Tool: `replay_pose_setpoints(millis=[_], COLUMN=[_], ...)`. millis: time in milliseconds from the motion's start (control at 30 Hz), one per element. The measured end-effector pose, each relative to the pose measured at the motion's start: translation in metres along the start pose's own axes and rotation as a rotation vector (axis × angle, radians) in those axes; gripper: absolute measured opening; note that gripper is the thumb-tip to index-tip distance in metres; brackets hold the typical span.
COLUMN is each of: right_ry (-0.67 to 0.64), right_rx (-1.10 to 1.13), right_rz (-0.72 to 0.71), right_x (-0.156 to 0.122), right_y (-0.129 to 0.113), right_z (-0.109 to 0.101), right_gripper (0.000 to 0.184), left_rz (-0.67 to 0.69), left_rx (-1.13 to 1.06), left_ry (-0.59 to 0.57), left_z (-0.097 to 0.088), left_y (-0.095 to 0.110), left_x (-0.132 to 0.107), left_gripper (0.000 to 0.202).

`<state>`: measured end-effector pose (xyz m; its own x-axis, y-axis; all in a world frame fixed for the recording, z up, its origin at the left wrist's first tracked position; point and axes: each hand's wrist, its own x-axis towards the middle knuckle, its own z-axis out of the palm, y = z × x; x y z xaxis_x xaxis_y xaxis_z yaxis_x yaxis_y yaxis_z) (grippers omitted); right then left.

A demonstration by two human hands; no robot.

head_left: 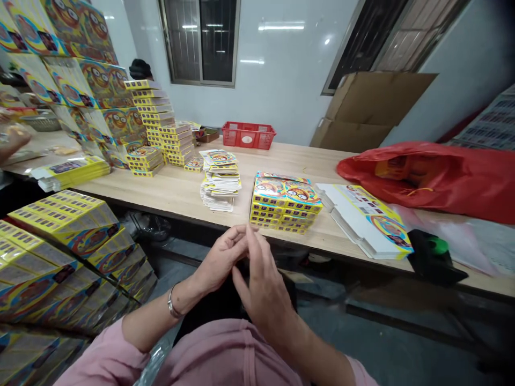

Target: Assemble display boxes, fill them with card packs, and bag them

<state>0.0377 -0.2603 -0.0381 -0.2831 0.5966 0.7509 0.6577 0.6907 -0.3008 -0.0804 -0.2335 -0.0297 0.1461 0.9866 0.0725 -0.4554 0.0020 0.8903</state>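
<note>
My left hand (220, 260) and my right hand (261, 284) hang together just in front of the table's near edge, their fingertips meeting. Nothing shows between them, though the fingers could hide something small. A silver bracelet circles my left wrist. Nearest the hands, on the wooden table (181, 193), sits a stack of yellow cartoon-printed boxes (285, 202). To its left lies a loose pile of printed cards (220, 181). Flat white-and-yellow card packaging (364, 221) lies to its right. Neither hand touches any of these.
Stacked yellow boxes (56, 252) rise close on my left, below the table edge. A red plastic bag (426, 179), red basket (248, 135), tall box stack (155, 115) and cardboard sheets (370, 112) stand around the table. A co-worker's hand (14, 140) shows at far left.
</note>
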Motion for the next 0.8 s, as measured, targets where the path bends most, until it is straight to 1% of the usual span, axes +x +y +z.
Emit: replay_pose_setpoints(millis=[67,100,133,167,200,233,267,300,333,367,400,433,467,533,600,633,700,800], right_ry=[-0.047,-0.052,-0.042,-0.007,0.044,0.097,0.113,0.089,0.038,-0.010,-0.037,-0.031,0.006,0.121,0.201,0.222,0.250,0.234], right_rx=[0.166,0.231,0.261,0.249,0.210,0.170,0.186,0.278,0.408,0.547,0.670,0.754,0.797,0.802,0.795,0.799,0.814,0.827], right_rz=[0.044,0.100,0.191,0.294,0.394,0.474,0.542,0.589,0.630,0.662,0.685,0.707,0.726,0.745,0.743,0.733,0.703,0.671], right_x=[-0.004,-0.005,-0.005,-0.004,-0.004,-0.004,-0.004,-0.005,-0.005,-0.006,-0.006,-0.005,-0.002,0.005,0.017,0.024,0.039,0.064], right_y=[0.014,0.029,0.047,0.069,0.091,0.113,0.132,0.148,0.158,0.164,0.166,0.165,0.162,0.155,0.154,0.155,0.163,0.180], right_z=[-0.032,-0.049,-0.065,-0.078,-0.087,-0.092,-0.093,-0.090,-0.084,-0.077,-0.068,-0.061,-0.054,-0.045,-0.043,-0.043,-0.045,-0.048], right_gripper=[0.069,0.066,0.063,0.064,0.071,0.081,0.092,0.097,0.096,0.090,0.080,0.068,0.056,0.040,0.036,0.035,0.035,0.036], left_rz=[0.070,0.106,0.138,0.160,0.170,0.173,0.171,0.167,0.161,0.156,0.152,0.146,0.139,0.128,0.129,0.136,0.161,0.230], left_rx=[0.099,0.143,0.178,0.201,0.214,0.219,0.217,0.212,0.205,0.197,0.189,0.183,0.180,0.179,0.173,0.169,0.178,0.270], left_ry=[-0.028,-0.025,-0.007,0.020,0.048,0.073,0.092,0.106,0.112,0.113,0.111,0.106,0.102,0.107,0.123,0.124,0.111,0.082], left_z=[-0.006,-0.010,-0.014,-0.018,-0.021,-0.024,-0.025,-0.026,-0.026,-0.025,-0.024,-0.023,-0.022,-0.021,-0.020,-0.019,-0.017,-0.013], left_y=[0.008,0.012,0.017,0.020,0.023,0.025,0.026,0.025,0.024,0.022,0.020,0.018,0.016,0.015,0.015,0.016,0.019,0.026], left_x=[0.000,0.002,0.004,0.007,0.011,0.015,0.020,0.025,0.031,0.036,0.041,0.047,0.052,0.063,0.075,0.081,0.094,0.118], left_gripper=[0.028,0.028,0.028,0.029,0.030,0.032,0.035,0.037,0.038,0.039,0.039,0.039,0.040,0.043,0.048,0.049,0.044,0.035])
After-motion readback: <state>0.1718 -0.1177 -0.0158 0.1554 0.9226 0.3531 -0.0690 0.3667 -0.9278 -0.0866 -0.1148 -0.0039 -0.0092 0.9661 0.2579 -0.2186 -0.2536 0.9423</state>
